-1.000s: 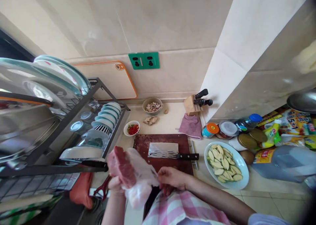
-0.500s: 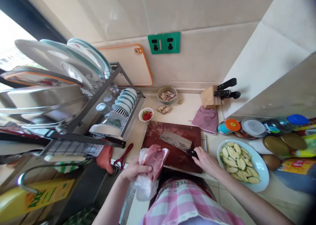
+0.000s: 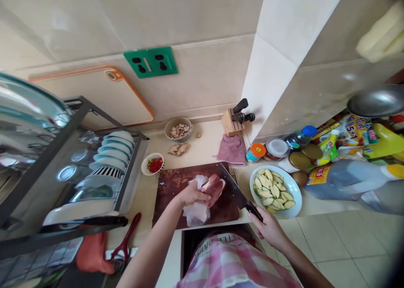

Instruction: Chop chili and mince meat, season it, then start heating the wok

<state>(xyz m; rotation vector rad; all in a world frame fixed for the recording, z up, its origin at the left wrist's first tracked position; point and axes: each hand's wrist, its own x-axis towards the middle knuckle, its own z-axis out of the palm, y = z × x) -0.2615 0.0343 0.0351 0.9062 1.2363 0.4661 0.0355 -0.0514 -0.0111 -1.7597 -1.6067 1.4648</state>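
Note:
My left hand [image 3: 194,194] is closed on a piece of raw meat [image 3: 215,188], over the dark red cutting board [image 3: 170,195]. A crumpled clear plastic bag [image 3: 197,213] clings around the meat and hangs below my fingers. In my right hand [image 3: 267,225] is the black handle of a cleaver [image 3: 233,187]. Its broad blade is tilted on edge at the board's right side, a short way from the meat. To the right of the blade stands a pale blue plate [image 3: 296,187] of sliced pale green vegetable [image 3: 273,189].
Behind the board are a small bowl of chopped red chilli [image 3: 154,165], ginger [image 3: 178,149] and a bowl of chopped pieces [image 3: 179,131]. A knife block [image 3: 229,121] and purple cloth [image 3: 232,150] stand at the back. Jars and bottles [image 3: 334,180] line the right; a dish rack [image 3: 126,187] stands left.
The meat in my left hand has moved from the board's front left edge to over its middle. My right hand has lifted the cleaver off the board and turned it on edge. The view has swung right.

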